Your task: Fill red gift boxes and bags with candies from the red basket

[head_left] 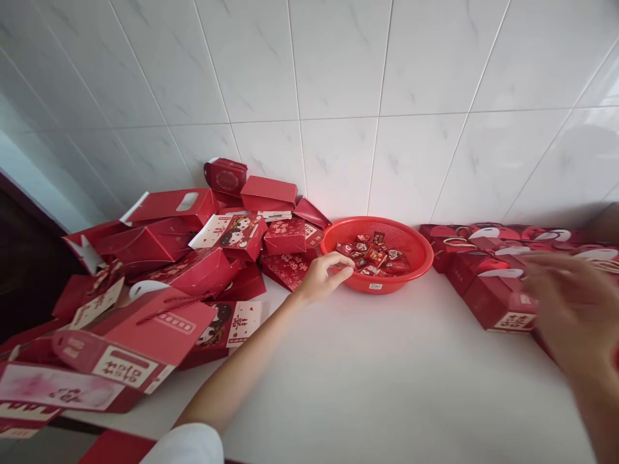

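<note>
L hand [323,278] stretched fwd, fingers loosely curled, palm down; R hand [568,309] motion-blurred, fingers apart.

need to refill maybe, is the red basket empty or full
Partly filled: the red mesh basket holds a small heap of wrapped sweets.

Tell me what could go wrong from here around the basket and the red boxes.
The left hand is at the rim of the red plastic basket, so a knock could spill the wrapped sweets. The heap of red gift boxes overhangs the counter edge at left and might slide off. The blurred right hand, over the row of red boxes, could bump them.
</note>
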`<state>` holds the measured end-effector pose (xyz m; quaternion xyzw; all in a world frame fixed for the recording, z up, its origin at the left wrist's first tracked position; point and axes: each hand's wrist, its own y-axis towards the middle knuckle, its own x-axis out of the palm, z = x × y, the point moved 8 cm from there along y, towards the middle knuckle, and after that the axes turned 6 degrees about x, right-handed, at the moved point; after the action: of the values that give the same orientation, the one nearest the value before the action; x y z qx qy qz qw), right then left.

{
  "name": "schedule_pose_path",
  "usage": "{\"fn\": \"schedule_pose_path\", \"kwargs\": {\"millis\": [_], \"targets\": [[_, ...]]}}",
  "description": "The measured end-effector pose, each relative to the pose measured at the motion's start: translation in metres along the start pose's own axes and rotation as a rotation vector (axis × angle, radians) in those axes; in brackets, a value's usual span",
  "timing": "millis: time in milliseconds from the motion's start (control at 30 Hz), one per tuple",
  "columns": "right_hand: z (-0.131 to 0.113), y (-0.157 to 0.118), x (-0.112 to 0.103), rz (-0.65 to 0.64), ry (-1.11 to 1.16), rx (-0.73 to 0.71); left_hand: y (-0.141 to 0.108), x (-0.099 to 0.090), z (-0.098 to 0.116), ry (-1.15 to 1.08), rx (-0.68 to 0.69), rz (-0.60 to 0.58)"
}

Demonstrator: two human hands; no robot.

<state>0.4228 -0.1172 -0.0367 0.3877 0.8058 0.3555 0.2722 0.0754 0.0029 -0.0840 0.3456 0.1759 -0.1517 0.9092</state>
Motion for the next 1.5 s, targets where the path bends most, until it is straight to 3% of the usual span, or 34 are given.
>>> {"fn": "schedule_pose_path", "kwargs": {"millis": [67,167,300,400,500,533,633,733,800,900,1000,1133,1200,1233,1333,1433,1500], "targets": [[-0.024,-0.028,0.044,-0.273,0.145,-0.062,-0.014,-0.005,0.014,0.043,-0.007,-0.023],[-0.051,-0.076,0.088,-0.537,0.210,-0.119,-0.039,-0.014,0.044,0.186,0.036,-0.081],[-0.057,-0.116,0.108,-0.717,0.226,-0.138,-0.078,-0.046,0.094,0.431,0.105,-0.052],[-0.050,-0.123,0.110,-0.745,0.222,-0.130,-0.110,-0.092,0.128,0.667,0.128,0.116],[-0.046,-0.124,0.111,-0.758,0.222,-0.124,-0.145,-0.150,0.161,0.970,0.144,0.458],[-0.046,-0.124,0.112,-0.764,0.225,-0.124,-0.156,-0.169,0.164,1.063,0.075,0.540],[-0.047,-0.128,0.115,-0.791,0.230,-0.118,-0.177,-0.208,0.158,1.245,-0.128,0.588],[-0.047,-0.132,0.117,-0.813,0.229,-0.112,-0.184,-0.227,0.147,1.336,-0.128,0.551],[-0.047,-0.133,0.118,-0.815,0.231,-0.110,-0.182,-0.230,0.139,1.370,-0.068,0.519],[-0.046,-0.134,0.118,-0.817,0.230,-0.100,-0.177,-0.221,0.130,1.376,-0.014,0.514],[-0.044,-0.136,0.121,-0.828,0.226,-0.092,-0.175,-0.202,0.131,1.310,-0.009,0.606],[-0.041,-0.141,0.125,-0.845,0.224,-0.091,-0.165,-0.149,0.152,1.126,0.303,0.633],[-0.041,-0.144,0.126,-0.856,0.225,-0.089,-0.157,-0.109,0.164,1.014,0.578,0.530],[-0.041,-0.146,0.127,-0.861,0.227,-0.086,-0.149,-0.090,0.164,0.941,0.634,0.447],[-0.041,-0.148,0.128,-0.879,0.238,-0.056,-0.125,-0.040,0.155,0.723,0.716,0.275],[-0.037,-0.148,0.129,-0.890,0.236,0.019,-0.100,0.010,0.139,0.650,0.813,0.104],[-0.033,-0.147,0.129,-0.892,0.234,0.089,-0.083,0.035,0.123,0.611,0.794,0.031]]}}
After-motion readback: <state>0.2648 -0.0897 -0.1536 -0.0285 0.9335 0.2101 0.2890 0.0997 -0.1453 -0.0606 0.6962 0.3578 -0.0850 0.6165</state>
